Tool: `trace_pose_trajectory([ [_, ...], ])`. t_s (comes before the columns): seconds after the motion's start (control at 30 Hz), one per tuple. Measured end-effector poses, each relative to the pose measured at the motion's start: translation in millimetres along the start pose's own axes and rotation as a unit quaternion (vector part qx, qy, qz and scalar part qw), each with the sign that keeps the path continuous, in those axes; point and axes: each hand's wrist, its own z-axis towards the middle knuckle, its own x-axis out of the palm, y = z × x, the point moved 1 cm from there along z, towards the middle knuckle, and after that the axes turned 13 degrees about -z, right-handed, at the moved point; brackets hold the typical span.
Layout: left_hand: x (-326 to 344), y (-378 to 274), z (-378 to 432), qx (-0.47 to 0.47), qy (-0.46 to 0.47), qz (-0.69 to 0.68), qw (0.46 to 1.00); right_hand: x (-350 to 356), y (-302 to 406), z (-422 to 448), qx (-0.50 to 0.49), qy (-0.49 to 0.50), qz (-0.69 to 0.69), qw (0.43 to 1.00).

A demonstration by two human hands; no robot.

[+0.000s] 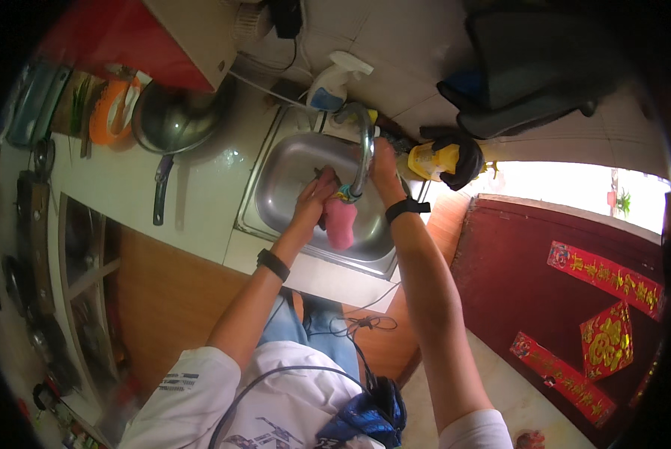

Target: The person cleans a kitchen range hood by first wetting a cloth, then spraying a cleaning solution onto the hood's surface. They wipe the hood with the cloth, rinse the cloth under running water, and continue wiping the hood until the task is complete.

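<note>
My left hand (311, 201) is over the stainless steel sink (276, 163), closed around a bunched pink cloth (341, 227). The cloth hangs below the faucet's outlet, and some darker material shows along its edge. A curved metal faucet (364, 147) arches over the basin, with a coloured wrap around its tip. Just right of the faucet's neck, my right hand (384, 160) reaches to the back right of the sink. Its fingers are partly hidden, so what they touch cannot be made out. Black bands circle both wrists.
A spray bottle (329, 90) stands behind the sink, and a yellow pump bottle (430, 161) with dark cloth on it stands right. A lidded pan (172, 120) and an orange basket (108, 115) sit left on the counter (200, 196). A looped cable (363, 322) hangs before me.
</note>
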Motion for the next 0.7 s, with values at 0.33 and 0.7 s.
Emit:
trace_pose_trajectory([
  [0.33,-4,0,7,-0.049,0.013,-0.015,0.999,-47,10,17,-0.065,0.029,-0.128,0.989],
  [0.7,-9,24,30,0.027,-0.048,0.024,0.998,15,31,-152,0.122,0.092,0.256,0.954],
])
